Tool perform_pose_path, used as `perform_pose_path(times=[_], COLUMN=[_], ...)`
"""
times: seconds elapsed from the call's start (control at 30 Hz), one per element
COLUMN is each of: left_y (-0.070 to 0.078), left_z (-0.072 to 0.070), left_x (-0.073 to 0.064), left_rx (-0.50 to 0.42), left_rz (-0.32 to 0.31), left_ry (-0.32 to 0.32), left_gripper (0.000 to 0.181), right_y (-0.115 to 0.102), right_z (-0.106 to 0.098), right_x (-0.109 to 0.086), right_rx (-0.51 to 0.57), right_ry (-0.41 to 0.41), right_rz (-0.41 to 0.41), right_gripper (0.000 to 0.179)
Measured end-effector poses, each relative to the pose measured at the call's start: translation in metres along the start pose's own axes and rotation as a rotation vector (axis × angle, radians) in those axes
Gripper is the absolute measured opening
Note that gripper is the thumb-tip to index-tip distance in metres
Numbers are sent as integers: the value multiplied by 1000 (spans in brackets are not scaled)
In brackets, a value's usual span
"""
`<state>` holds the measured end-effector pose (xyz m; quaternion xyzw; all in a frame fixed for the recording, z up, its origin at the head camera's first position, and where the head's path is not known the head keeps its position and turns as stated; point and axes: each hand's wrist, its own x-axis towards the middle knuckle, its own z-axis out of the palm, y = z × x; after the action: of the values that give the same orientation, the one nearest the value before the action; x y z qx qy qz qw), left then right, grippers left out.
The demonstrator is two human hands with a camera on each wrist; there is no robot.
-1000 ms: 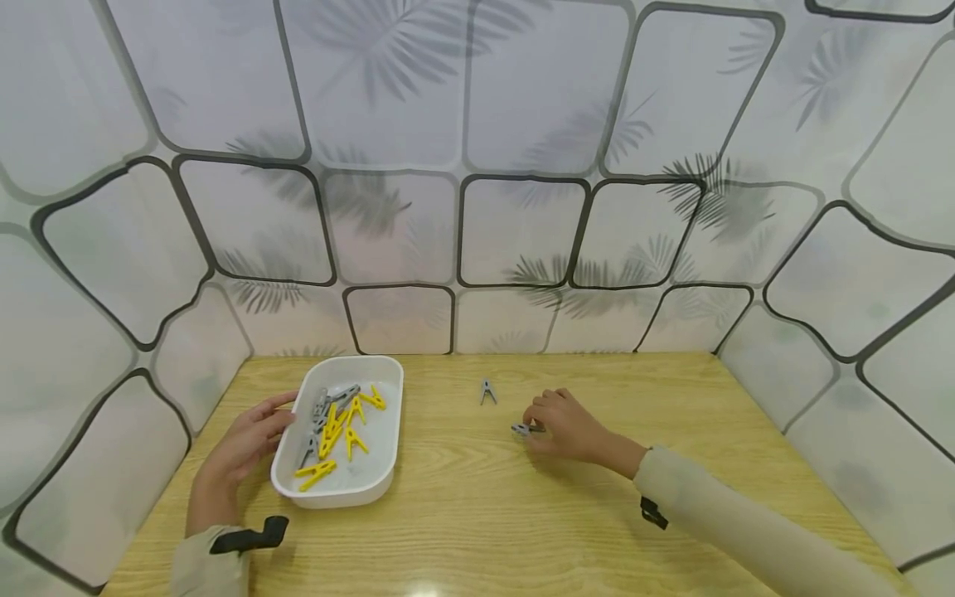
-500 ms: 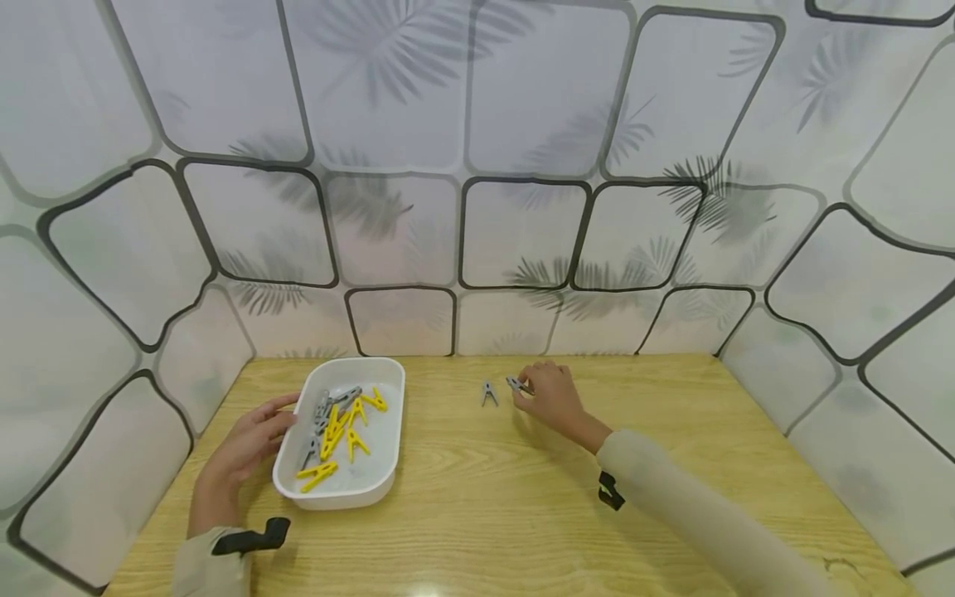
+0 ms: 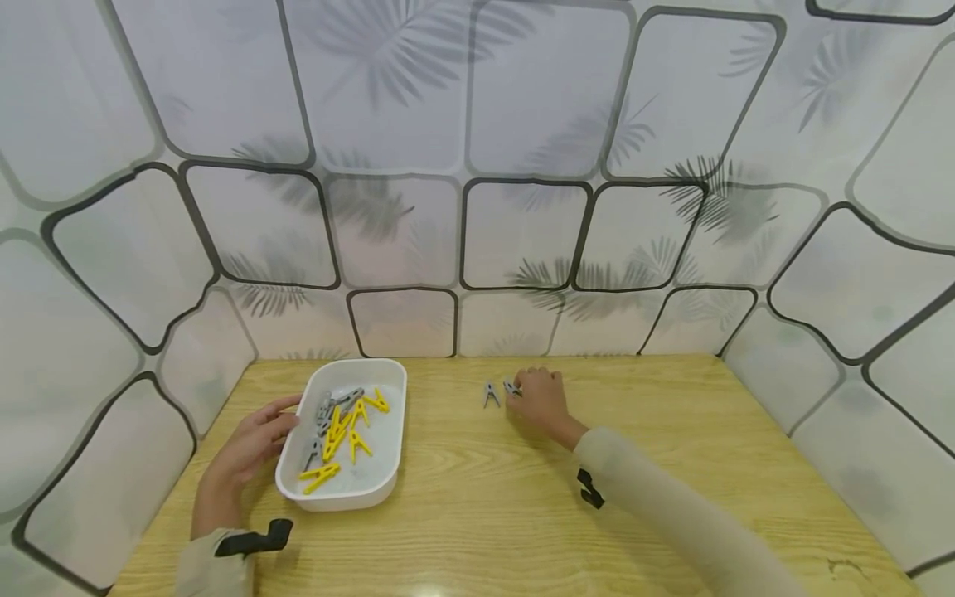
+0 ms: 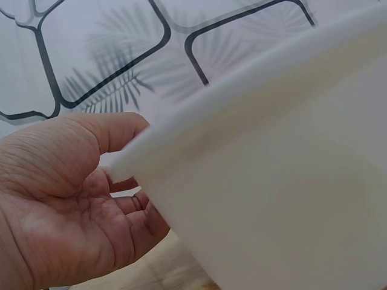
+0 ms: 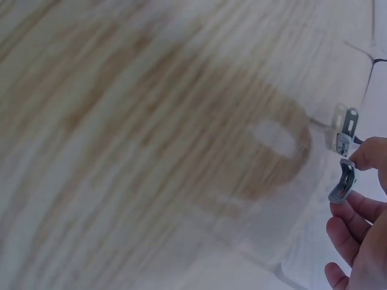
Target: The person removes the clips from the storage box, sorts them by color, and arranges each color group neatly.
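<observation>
The right hand pinches a gray clothespin between thumb and fingers, just beside a second clothespin on the desk. Left hand, fingers relaxed, touches a white tub.

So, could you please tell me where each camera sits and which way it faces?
Head: on the head, facing forward and down at the table; left hand, right hand and sleeves show.
Left wrist: on that wrist, facing the outside of the white tray; the left hand shows.
Right wrist: on that wrist, facing the table; part of the right hand shows, pinching a gray clothespin.
Head and left wrist share the white tray.
</observation>
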<state>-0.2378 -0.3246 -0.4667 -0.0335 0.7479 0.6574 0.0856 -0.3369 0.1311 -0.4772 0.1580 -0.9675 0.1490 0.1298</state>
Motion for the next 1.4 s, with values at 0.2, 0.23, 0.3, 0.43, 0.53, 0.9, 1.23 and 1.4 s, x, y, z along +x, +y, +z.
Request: perform_pose_path(times=[0.2,0.23,0.3,0.43,0.53,0.9,1.23,1.4], left_y=[-1,-1,-1,-1,0,1,3,3], left_z=[2,2,3,4,4,3,0,1], left_x=[0,0,0,0,-1,0,-2,-1], left_rx=[4,6,10,12,13,13,11,6], left_rz=[-11,-14,-20,-28,-26,-27,-8,-16], left_ry=[7,7,7,7,7,11,8,4], left_gripper=[55,56,58,61,61,61,61,62], right_y=[-3,-3,-4,-6,-7,-12,-17,-18], right_z=[5,6,7,9,11,12,2,-1], right_x=[-1,-1,0,2,3,2,2,1], right_rx=[-11,-13,-25,-39,-41,-9,-1,-3], right_ry=[-16,-21,-24,-21,-12,3,-32,-31], right_rz=[32,39,50,68,81,130,145,138], right_gripper=[17,20,29,43,44,41,27,23])
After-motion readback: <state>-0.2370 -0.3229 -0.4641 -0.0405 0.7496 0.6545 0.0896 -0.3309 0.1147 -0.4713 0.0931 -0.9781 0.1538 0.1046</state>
